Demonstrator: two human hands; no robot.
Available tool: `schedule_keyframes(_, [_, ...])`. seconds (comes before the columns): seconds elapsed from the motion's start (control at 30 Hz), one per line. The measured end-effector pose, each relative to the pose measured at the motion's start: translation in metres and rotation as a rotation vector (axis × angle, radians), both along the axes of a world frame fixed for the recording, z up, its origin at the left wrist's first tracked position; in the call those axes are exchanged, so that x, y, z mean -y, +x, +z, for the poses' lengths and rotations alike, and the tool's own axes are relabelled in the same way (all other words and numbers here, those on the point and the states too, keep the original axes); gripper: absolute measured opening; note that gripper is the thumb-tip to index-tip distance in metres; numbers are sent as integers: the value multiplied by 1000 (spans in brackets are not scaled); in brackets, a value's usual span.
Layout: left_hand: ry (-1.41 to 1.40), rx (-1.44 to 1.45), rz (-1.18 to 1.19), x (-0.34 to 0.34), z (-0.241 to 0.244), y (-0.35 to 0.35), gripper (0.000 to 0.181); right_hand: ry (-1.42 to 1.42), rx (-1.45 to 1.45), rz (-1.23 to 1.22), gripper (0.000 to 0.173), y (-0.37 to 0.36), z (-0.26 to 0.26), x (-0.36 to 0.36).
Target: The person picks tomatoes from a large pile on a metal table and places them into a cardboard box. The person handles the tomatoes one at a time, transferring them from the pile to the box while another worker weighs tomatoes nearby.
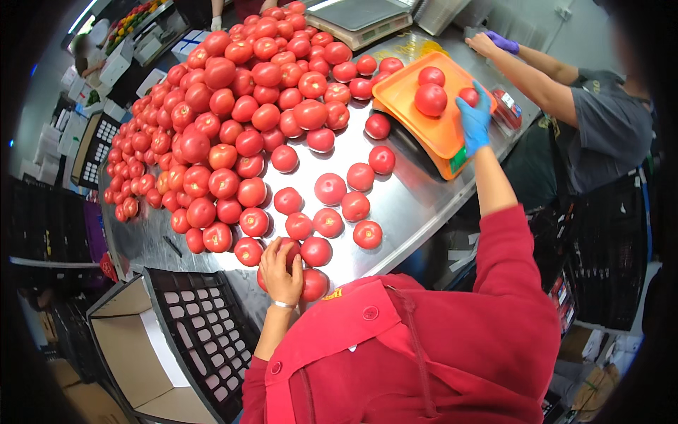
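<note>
My left hand, bare with a bracelet at the wrist, cups a red tomato near the front edge of the steel table. Other tomatoes lie against or close around it, one just right of my thumb. My right hand wears a blue glove and grips a tomato at the right side of an orange tray. Two more tomatoes sit in that tray, which rests on an orange scale. Its green display is partly covered by my glove.
A large heap of tomatoes fills the table's left and back. Behind it stands another scale. A packed clear tray lies right, beside a co-worker's arms. A black crate and cardboard box stand front left.
</note>
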State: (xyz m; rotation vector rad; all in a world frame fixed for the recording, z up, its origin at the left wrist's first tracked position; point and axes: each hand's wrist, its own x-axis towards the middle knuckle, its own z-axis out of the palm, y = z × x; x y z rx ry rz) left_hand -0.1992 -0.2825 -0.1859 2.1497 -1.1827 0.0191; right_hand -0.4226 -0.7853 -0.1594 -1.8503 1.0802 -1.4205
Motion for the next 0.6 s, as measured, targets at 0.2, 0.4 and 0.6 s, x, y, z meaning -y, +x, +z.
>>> schedule_keyframes(0.2, [-262, -667, -133, 36, 43, -24, 53, -3, -60, 595, 65, 58, 72, -176])
schedule_keyframes(0.4, [-550, -1873, 37, 61, 41, -13, 62, -25, -463, 1303, 61, 132, 61, -241])
schedule_keyframes(0.6, [-444, -1270, 161, 30, 20, 9, 55, -237, -270, 654, 52, 207, -25, -160])
